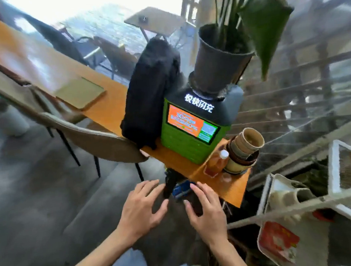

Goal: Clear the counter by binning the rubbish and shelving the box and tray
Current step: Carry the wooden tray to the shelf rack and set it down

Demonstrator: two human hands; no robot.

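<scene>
At the bottom centre of the frame, both hands reach forward over the near end of the counter (226, 188). The left hand (141, 206) has its fingers spread and holds nothing. The right hand (207, 208) is also open, its fingertips touching or just short of a small blue item (181, 190) at the counter's edge; blur hides what that item is and whether it is gripped.

This looks like the gathering stage, with the rubbish not yet binned. The next move probably calls for closing on the blue item, then dealing with the bottle (217, 163) and the stacked paper cups (244, 148) just above the hands. I cannot tell which object is the task's box; the flat tray-like board (82, 94) lies on the counter at middle left.

At lower right stands a white wire rack (336, 182), likely the shelving. Mid-frame sit a green charging kiosk (188, 138) carrying a potted plant (221, 61), and a black bag (151, 99) beside it. The counter is orange wood, chairs (91, 134) along its left side, with a bright window and outdoor tables at the top.
</scene>
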